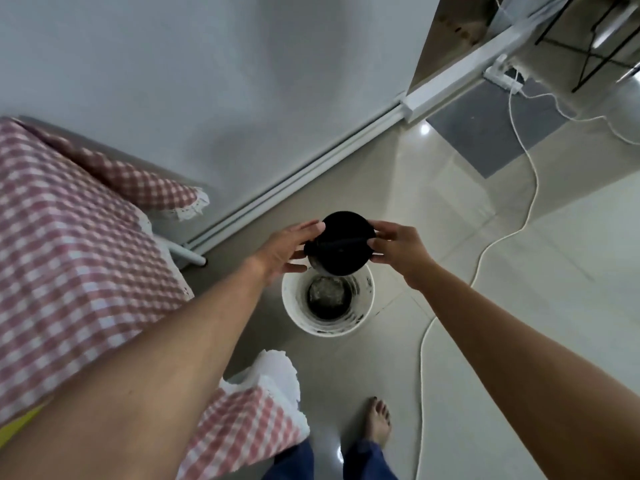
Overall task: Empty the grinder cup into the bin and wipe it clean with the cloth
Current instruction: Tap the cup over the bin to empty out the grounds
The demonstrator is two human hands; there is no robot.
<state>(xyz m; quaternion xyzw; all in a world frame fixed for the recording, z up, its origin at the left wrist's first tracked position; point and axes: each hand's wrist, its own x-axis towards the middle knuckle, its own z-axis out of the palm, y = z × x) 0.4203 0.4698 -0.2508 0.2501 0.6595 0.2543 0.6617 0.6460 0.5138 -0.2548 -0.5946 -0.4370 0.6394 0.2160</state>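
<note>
Floor-standing white bin (294, 306) set just beside checked tablecloth (69, 254), mouth up to catch waste | black grinder cup (341, 247) held directly above bin, seemingly tipped over for emptying | left hand (284, 251) and right hand (398, 251) pinching opposite rims, fingers part-spread, steadying the pour | cloth for wiping not identifiable

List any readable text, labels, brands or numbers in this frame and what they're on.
None readable.
Grinder cup, held between the left hand and right hand: plain black surface, no visible marking.
Bin: white wall with dark smudges only, no lettering.
Checked tablecloth: pattern only.
Power strip by the wall: too small and blurred to tell if it carries any print.
</note>
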